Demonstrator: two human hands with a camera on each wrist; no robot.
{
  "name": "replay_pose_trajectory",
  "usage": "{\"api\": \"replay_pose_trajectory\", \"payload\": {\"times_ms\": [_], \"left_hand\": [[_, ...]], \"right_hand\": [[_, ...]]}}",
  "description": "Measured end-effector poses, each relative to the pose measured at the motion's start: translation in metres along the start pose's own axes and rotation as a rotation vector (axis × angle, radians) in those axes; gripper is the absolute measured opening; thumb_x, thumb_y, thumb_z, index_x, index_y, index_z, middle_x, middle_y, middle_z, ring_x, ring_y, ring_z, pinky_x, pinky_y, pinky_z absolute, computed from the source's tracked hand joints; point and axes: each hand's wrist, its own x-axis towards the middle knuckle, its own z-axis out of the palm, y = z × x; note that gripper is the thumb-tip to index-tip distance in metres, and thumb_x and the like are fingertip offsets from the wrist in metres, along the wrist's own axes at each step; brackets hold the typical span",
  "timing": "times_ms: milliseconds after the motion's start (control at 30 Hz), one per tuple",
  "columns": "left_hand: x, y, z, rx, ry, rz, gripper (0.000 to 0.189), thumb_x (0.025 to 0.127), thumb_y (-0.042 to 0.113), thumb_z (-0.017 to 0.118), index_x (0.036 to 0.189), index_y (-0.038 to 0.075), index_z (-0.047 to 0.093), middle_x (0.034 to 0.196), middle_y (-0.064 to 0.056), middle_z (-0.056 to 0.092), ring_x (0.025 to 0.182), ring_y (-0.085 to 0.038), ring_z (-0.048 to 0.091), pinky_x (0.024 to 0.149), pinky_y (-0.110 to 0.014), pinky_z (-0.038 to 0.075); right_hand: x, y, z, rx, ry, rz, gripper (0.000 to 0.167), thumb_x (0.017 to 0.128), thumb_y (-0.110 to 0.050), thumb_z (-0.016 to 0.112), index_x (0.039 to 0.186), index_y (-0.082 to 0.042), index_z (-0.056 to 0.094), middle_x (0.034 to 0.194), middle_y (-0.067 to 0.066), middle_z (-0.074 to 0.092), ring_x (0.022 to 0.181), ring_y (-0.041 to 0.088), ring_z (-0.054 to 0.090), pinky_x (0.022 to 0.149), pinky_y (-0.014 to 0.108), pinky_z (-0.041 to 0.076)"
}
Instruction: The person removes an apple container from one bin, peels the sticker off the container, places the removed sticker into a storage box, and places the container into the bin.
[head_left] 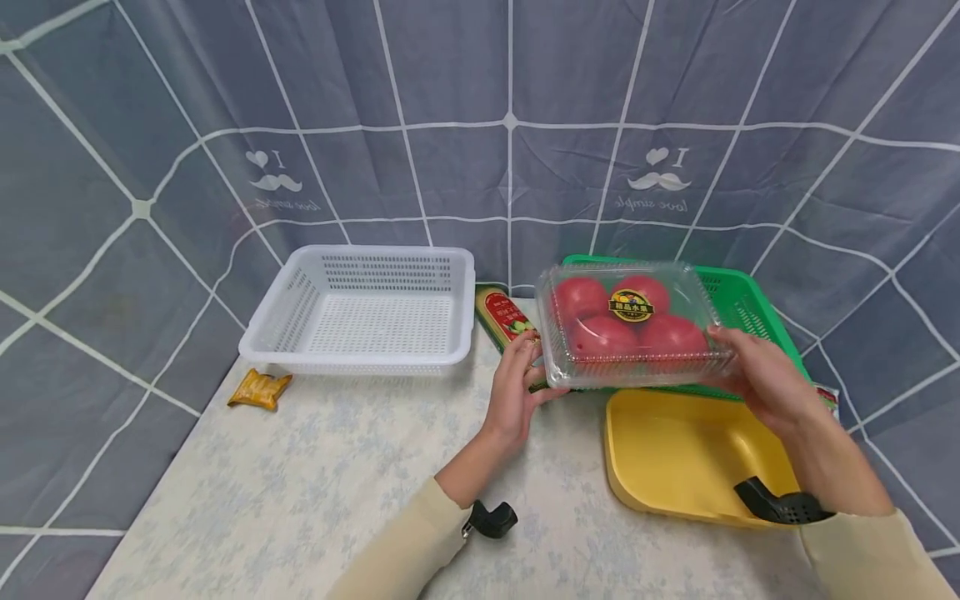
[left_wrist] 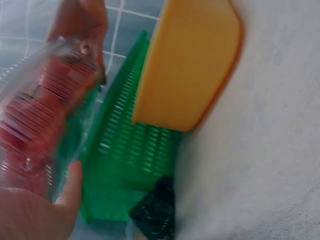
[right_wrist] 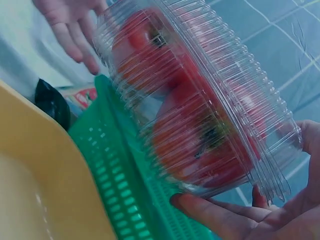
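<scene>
Gray gridded curtains (head_left: 450, 175) back a pale floral desk (head_left: 300, 500), where one clear box (head_left: 636, 323) showing four tomatoes (head_left: 603, 337) is held aloft right of center. The right hand (head_left: 765, 379) grips its right end, apparently bearing the weight; the left hand (head_left: 516, 392), fingers loosely extended, sits at the other end, perhaps for balance. Behind is one green basket (head_left: 727, 292); lower right, one yellow bin (head_left: 675, 467); left of center, one white basket (head_left: 386, 325).

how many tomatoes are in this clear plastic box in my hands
4 inside the clear box, as seen in the head view: back-left tomato, back-right tomato, front-left tomato, front-right tomato. Another could be hidden underneath.
</scene>
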Motion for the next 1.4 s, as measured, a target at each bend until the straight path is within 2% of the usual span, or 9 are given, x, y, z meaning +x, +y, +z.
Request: {"api": "replay_pose_trajectory", "payload": {"times_ms": [100,200,467,700,900,1100,1233,1333,1400], "left_hand": [[-0.005,0.008,0.001,-0.021,-0.039,-0.019,0.059,0.097,0.041,0.05,0.147,0.015,0.033,0.142,-0.01,0.044,0.121,-0.028,0.05,0.084,-0.05,0.049],[-0.011,0.015,0.002,-0.026,-0.051,-0.02,0.06,0.095,0.037,0.053,0.147,0.017,0.031,0.141,-0.01,0.042,0.121,-0.028,0.049,0.088,-0.047,0.047],[-0.023,0.024,-0.002,-0.001,-0.057,-0.003,0.065,0.09,0.026,0.06,0.147,0.015,0.029,0.124,-0.016,0.052,0.106,-0.022,0.059,0.086,-0.039,0.05],[-0.036,0.026,-0.014,0.046,-0.065,0.034,0.064,0.091,0.023,0.058,0.146,0.012,0.028,0.123,-0.018,0.054,0.104,-0.022,0.06,0.087,-0.037,0.049],[-0.048,0.028,-0.026,0.058,-0.085,0.049,0.065,0.09,0.018,0.057,0.146,0.009,0.026,0.12,-0.018,0.055,0.102,-0.022,0.061,0.085,-0.035,0.05],[-0.061,0.033,-0.04,0.087,-0.067,0.024,0.062,0.089,0.016,0.054,0.145,0.008,0.026,0.109,-0.014,0.059,0.093,-0.019,0.062,0.076,-0.032,0.051],[-0.067,0.038,-0.047,0.103,-0.066,0.01,0.063,0.089,0.017,0.053,0.145,0.008,0.025,0.106,-0.012,0.059,0.089,-0.017,0.063,0.071,-0.031,0.052],[-0.072,0.042,-0.052,0.104,-0.07,0.006,0.063,0.089,0.017,0.052,0.144,0.007,0.025,0.106,-0.012,0.059,0.088,-0.017,0.063,0.07,-0.031,0.052],[-0.075,0.044,-0.055,0.108,-0.083,-0.004,0.061,0.09,0.016,0.05,0.144,0.008,0.024,0.107,-0.012,0.06,0.089,-0.018,0.063,0.071,-0.031,0.052]], "right_hand": [[-0.004,0.003,0.005,-0.031,-0.025,-0.011,0.02,0.101,-0.026,0.051,0.099,-0.012,0.065,0.092,-0.001,0.065,0.082,0.012,0.062,0.075,0.024,0.053],[-0.007,0.005,0.012,-0.078,-0.022,-0.005,0.021,0.101,-0.028,0.05,0.103,-0.01,0.061,0.092,-0.002,0.065,0.081,0.012,0.062,0.075,0.024,0.052],[-0.018,0.009,0.024,-0.121,-0.048,-0.01,0.029,0.101,-0.029,0.049,0.112,-0.002,0.05,0.092,-0.001,0.065,0.081,0.011,0.062,0.074,0.024,0.052],[-0.027,0.015,0.034,-0.205,-0.052,-0.028,0.03,0.102,-0.027,0.048,0.117,-0.001,0.042,0.103,0.002,0.059,0.089,0.012,0.063,0.077,0.027,0.053],[-0.035,0.022,0.041,-0.295,-0.055,-0.014,0.032,0.102,-0.027,0.047,0.115,0.001,0.041,0.111,0.007,0.049,0.092,0.014,0.062,0.078,0.028,0.053],[-0.04,0.03,0.054,-0.368,-0.073,-0.003,0.03,0.102,-0.028,0.048,0.111,0.0,0.043,0.111,0.01,0.044,0.095,0.016,0.054,0.078,0.03,0.051],[-0.043,0.032,0.063,-0.459,-0.071,-0.005,0.033,0.101,-0.032,0.048,0.11,-0.001,0.042,0.109,0.013,0.044,0.099,0.02,0.049,0.079,0.033,0.047],[-0.046,0.034,0.069,-0.532,-0.074,-0.005,0.037,0.101,-0.035,0.048,0.112,-0.001,0.038,0.11,0.016,0.045,0.101,0.025,0.047,0.08,0.037,0.045],[-0.048,0.035,0.073,-0.56,-0.083,0.002,0.041,0.1,-0.036,0.049,0.119,-0.001,0.036,0.115,0.017,0.05,0.103,0.028,0.048,0.08,0.04,0.044]]}}
